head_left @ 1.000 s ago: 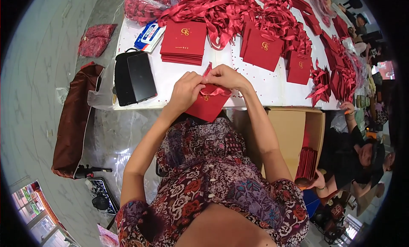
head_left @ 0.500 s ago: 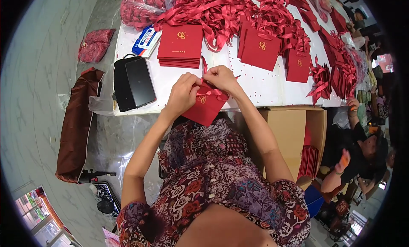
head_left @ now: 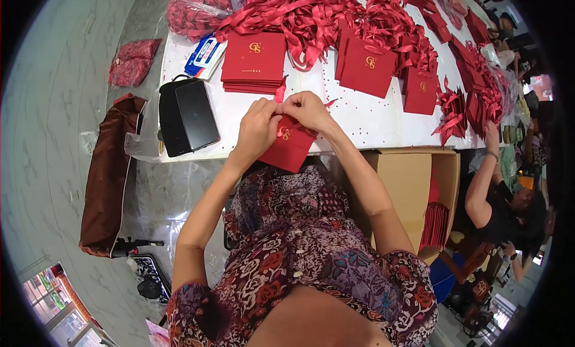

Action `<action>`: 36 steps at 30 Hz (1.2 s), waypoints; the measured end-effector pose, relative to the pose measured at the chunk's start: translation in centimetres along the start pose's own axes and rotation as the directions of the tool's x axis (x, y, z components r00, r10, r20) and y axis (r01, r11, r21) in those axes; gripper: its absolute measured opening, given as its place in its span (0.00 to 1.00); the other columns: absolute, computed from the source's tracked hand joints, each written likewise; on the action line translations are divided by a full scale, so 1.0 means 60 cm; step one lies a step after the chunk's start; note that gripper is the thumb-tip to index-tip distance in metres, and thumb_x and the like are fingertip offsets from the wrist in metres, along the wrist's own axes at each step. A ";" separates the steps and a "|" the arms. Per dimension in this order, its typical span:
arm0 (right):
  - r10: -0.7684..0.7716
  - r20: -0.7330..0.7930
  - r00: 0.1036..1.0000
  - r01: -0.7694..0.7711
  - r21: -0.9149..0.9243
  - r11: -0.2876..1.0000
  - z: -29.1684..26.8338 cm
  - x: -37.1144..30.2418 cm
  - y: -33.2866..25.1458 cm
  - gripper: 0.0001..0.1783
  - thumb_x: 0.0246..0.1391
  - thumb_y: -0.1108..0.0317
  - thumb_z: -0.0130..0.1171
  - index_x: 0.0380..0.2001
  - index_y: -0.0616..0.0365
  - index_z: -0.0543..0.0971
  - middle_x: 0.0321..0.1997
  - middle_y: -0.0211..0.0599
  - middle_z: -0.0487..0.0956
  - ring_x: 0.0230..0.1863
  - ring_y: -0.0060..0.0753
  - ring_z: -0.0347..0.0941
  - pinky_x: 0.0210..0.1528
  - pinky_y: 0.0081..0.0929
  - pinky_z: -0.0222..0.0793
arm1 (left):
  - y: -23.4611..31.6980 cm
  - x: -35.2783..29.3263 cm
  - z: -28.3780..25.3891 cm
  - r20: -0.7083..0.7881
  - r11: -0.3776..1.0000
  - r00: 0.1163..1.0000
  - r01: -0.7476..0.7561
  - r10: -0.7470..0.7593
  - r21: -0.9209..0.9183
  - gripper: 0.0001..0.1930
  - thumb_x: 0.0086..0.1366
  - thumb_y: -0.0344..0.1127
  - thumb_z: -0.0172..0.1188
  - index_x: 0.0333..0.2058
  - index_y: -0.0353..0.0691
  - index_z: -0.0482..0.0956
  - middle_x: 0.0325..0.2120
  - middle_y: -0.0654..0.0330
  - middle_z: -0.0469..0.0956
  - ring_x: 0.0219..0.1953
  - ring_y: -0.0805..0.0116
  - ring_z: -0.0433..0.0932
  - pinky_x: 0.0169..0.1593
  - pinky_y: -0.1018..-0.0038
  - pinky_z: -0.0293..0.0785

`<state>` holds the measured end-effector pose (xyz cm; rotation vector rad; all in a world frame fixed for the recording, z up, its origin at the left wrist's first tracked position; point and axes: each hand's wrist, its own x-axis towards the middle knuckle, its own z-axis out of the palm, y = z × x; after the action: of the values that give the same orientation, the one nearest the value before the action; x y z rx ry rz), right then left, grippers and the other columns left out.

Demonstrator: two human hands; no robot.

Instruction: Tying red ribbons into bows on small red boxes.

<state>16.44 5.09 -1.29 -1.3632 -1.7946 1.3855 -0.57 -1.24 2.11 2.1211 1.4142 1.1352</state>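
Note:
A flat red paper bag (head_left: 290,148) with a gold emblem hangs over the near edge of the white table (head_left: 371,122). My left hand (head_left: 259,126) grips its upper left edge. My right hand (head_left: 306,110) pinches a red ribbon (head_left: 280,93) at the bag's top, and the ribbon's end sticks up between my hands. A stack of the same red bags (head_left: 254,61) lies just beyond my hands.
Piles of red ribbon (head_left: 311,14) cover the far table, with more red bags (head_left: 366,65) to the right. A black handbag (head_left: 185,114) sits at the left. An open cardboard box (head_left: 413,188) holds red bags at my right. Another person (head_left: 497,197) sits further right.
The bag and both hands have stayed at the table's near edge. My fingers have shifted along the ribbon at the bag's top, and the ribbon end now stands up between them.

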 end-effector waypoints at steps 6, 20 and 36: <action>-0.032 -0.277 0.960 -0.013 -0.159 0.987 -0.050 0.027 -0.009 0.18 0.53 0.53 0.62 0.29 0.59 0.85 0.25 0.45 0.81 0.29 0.44 0.79 0.34 0.37 0.71 | -0.008 -0.016 0.020 0.014 0.991 0.991 0.131 -0.130 -0.018 0.08 0.54 0.26 0.67 0.31 0.36 0.76 0.26 0.55 0.74 0.24 0.60 0.73 0.31 0.68 0.70; 0.117 -0.211 0.971 -0.225 -0.615 0.756 -0.056 -0.045 -0.004 0.18 0.48 0.52 0.67 0.25 0.59 0.85 0.33 0.50 0.81 0.34 0.50 0.80 0.37 0.43 0.75 | -0.027 0.026 0.050 0.015 0.963 0.989 0.141 -0.148 0.231 0.09 0.55 0.36 0.69 0.32 0.38 0.81 0.28 0.55 0.77 0.32 0.55 0.79 0.37 0.62 0.74; 0.045 -0.217 0.975 0.043 0.384 0.922 -0.007 -0.036 0.008 0.06 0.59 0.71 0.62 0.34 0.65 0.79 0.28 0.29 0.80 0.29 0.14 0.73 0.31 0.15 0.69 | -0.026 0.027 0.081 -0.067 0.878 0.882 0.453 -0.467 -0.154 0.09 0.60 0.38 0.64 0.34 0.39 0.85 0.20 0.59 0.82 0.19 0.78 0.74 0.26 0.75 0.69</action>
<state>17.80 3.32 -1.17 -1.2462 -1.2911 1.4305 2.52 1.57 -1.24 1.5307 1.7164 1.1155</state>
